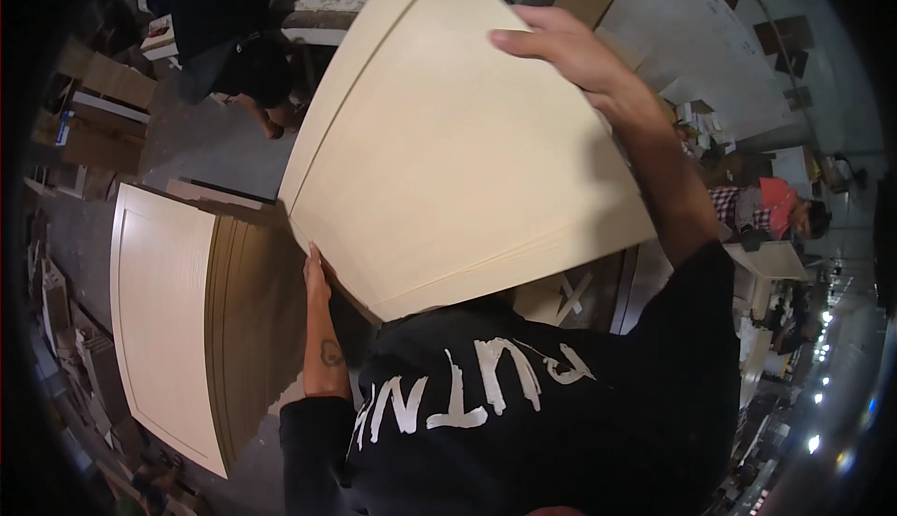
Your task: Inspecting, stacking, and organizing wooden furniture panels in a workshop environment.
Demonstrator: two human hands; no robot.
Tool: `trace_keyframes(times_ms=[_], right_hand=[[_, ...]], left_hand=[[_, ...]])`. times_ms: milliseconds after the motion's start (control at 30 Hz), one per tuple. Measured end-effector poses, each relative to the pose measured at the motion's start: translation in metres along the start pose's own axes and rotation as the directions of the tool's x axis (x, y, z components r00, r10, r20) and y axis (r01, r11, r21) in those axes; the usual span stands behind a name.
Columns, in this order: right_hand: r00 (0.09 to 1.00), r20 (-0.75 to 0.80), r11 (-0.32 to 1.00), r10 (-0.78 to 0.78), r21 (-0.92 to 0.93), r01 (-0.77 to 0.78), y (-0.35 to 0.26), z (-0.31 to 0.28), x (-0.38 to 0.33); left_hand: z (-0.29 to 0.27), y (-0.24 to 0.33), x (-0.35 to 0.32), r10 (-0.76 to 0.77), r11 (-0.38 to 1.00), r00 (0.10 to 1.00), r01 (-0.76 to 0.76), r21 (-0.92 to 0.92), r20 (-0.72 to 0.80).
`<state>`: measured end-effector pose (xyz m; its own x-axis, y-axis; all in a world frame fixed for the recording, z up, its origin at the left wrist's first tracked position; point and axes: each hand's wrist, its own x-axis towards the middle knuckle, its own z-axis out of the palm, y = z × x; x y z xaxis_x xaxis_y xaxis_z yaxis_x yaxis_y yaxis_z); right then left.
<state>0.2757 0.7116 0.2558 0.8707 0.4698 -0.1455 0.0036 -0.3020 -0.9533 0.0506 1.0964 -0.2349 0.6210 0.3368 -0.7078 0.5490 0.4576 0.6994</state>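
A large cream cabinet door panel (448,152) with a grooved frame border is held up, tilted, before my chest. My right hand (577,51) grips its upper right edge, the thumb on the near face and the other fingers mostly hidden behind. Low on the left edge, my left hand (318,278) holds the panel, its fingers partly out of sight. To the left, a stack of similar cream panels (163,301) stands on edge; its front panel shows the same grooved border.
Another person (234,49) in dark clothes bends over at the upper left. Brown boards (107,133) are piled at the far left. A person in a red top (775,203) is farther off at the right, near a workbench (766,259). Grey floor (192,142) shows between the stacks.
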Motion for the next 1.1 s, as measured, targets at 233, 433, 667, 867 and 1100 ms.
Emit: trace_keyframes(times_ms=[233, 433, 667, 867, 1100], right_hand=[[0.984, 0.180, 1.000, 0.015, -0.014, -0.013, 0.007, -0.001, 0.090], [0.974, 0.224, 1.000, -0.023, 0.024, 0.018, 0.004, -0.012, 0.119], [0.944, 0.274, 0.970, -0.183, -0.105, 0.218, 0.011, -0.029, 0.129], [0.858, 0.491, 0.909, -0.149, -0.274, 0.314, 0.034, -0.004, 0.071], [0.779, 0.615, 0.787, -0.122, -0.418, 0.454, 0.228, 0.094, 0.130]], left_hand=[[0.015, -0.006, -0.009, -0.030, 0.999, 0.995, 0.025, -0.048, -0.098], [0.060, 0.008, -0.023, -0.034, 0.987, 0.976, -0.001, -0.160, -0.215], [0.082, -0.014, -0.011, -0.063, 0.953, 0.989, 0.020, -0.304, -0.130], [0.138, 0.018, -0.040, -0.061, 0.976, 0.998, 0.056, -0.209, -0.020], [0.114, -0.029, -0.127, -0.021, 0.999, 0.975, 0.012, -0.041, -0.222]])
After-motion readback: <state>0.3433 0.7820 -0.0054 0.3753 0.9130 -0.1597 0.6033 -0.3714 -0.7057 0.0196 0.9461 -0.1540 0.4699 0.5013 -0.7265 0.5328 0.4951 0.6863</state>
